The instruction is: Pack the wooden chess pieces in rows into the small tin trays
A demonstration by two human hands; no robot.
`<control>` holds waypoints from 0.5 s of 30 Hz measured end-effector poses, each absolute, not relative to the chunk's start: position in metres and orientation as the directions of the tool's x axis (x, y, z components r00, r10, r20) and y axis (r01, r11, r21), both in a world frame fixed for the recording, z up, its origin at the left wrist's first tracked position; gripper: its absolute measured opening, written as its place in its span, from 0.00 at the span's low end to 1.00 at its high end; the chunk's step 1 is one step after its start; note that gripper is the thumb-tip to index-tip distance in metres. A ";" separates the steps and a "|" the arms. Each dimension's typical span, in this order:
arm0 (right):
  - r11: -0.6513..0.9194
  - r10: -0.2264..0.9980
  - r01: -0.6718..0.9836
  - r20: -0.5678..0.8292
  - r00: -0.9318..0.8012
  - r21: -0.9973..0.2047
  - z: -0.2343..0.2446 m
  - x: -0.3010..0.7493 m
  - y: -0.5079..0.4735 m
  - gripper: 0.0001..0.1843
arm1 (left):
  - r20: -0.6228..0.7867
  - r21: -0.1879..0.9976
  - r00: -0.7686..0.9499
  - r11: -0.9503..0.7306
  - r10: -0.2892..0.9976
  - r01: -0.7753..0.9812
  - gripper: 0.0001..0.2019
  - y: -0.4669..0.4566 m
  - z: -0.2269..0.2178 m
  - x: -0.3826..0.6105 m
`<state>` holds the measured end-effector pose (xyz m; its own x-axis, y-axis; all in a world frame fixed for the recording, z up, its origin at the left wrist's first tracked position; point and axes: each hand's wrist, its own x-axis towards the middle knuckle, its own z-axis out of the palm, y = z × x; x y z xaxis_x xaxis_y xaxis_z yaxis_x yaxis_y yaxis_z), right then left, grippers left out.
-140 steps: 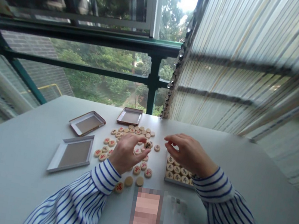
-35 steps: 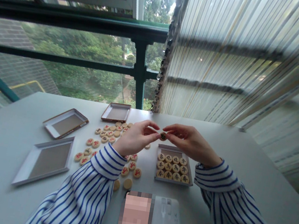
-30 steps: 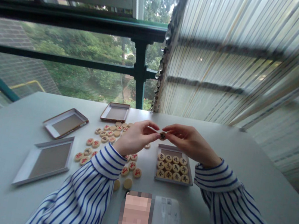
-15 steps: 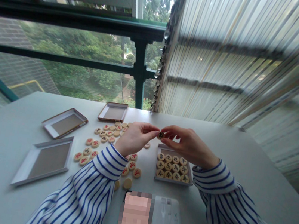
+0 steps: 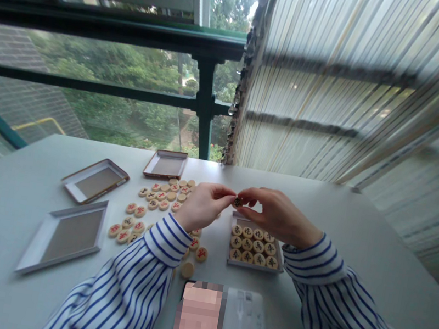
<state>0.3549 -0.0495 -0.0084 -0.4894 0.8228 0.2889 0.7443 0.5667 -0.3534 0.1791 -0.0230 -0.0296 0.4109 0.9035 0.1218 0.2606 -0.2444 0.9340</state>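
Between the fingertips of both hands is a round xiangqi piece [image 5: 238,202] with a black character. My left hand [image 5: 203,205] pinches its left side, and my right hand [image 5: 276,212] grips it from the right with thumb and fingers. Just below them sits a shallow box [image 5: 257,268] holding neat rows of black-marked xiangqi pieces [image 5: 258,247]; its back strip shows bare. Loose xiangqi pieces [image 5: 163,205], red-marked, black-marked and blank side up, lie spread left of the box, some hidden under my left hand and sleeve.
On the left lie a grey-white box tray [image 5: 75,236] and a brown-edged box lid [image 5: 100,182]. Another brown-edged lid [image 5: 166,164] rests at the table's back edge. Near me are a phone [image 5: 198,322] and a translucent white case [image 5: 246,327]. A string curtain [image 5: 318,91] hangs behind.
Both hands, with the piece between them, have shifted slightly right and down towards the box. My left forearm moved a little right, covering some red-marked pieces. The pieces in the box look unchanged.
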 end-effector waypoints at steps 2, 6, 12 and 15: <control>0.566 0.824 0.749 0.280 -0.493 -0.346 -0.010 0.355 -0.049 0.11 | 0.117 0.934 0.414 -0.242 0.903 0.263 0.10 -0.022 -0.032 0.180; 0.567 0.823 0.756 0.259 -0.505 -0.327 -0.012 0.356 -0.048 0.11 | 0.151 0.908 0.419 -0.294 0.895 0.300 0.11 -0.023 -0.032 0.181; 0.529 0.849 0.801 0.168 -0.501 -0.280 -0.015 0.360 -0.044 0.12 | 0.139 0.807 0.415 -0.346 0.899 0.478 0.14 -0.023 -0.037 0.180; 0.496 0.868 0.844 0.092 -0.487 -0.203 -0.019 0.362 -0.042 0.13 | 0.159 0.706 0.413 -0.396 0.897 0.588 0.16 -0.023 -0.044 0.179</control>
<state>0.3621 -0.0421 -0.0186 -0.4874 0.8683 0.0918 0.8445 0.4955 -0.2033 0.1793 -0.0225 -0.0438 0.4130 0.8967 0.1589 0.5877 -0.3957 0.7057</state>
